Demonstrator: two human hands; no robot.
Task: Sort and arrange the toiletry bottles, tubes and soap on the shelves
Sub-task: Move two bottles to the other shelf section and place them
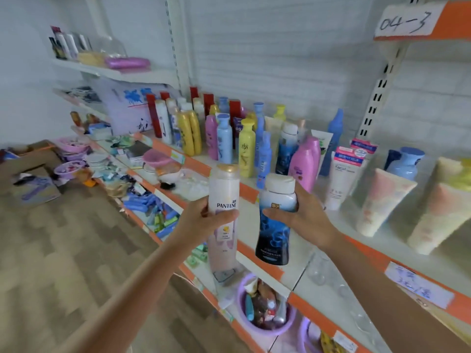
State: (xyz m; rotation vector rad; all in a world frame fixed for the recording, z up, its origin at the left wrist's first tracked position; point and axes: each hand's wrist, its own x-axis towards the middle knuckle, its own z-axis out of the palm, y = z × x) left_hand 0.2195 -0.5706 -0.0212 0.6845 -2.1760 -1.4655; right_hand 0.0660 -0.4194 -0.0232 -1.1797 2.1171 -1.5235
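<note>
Left hand point(204, 217) grips the white Pantene bottle point(223, 215), right hand point(303, 212) the blue bottle point(276, 220); both bottles probably rigid, slick plastic, best held mid-body.

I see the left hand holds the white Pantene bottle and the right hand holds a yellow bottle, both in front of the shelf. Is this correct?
Not quite. In the head view the right hand holds a blue bottle with a white cap, not a yellow one. The left hand does hold the white Pantene bottle, both in front of the shelf.

White bottle point(223, 200), blue bottle point(276, 220) — upright
</note>
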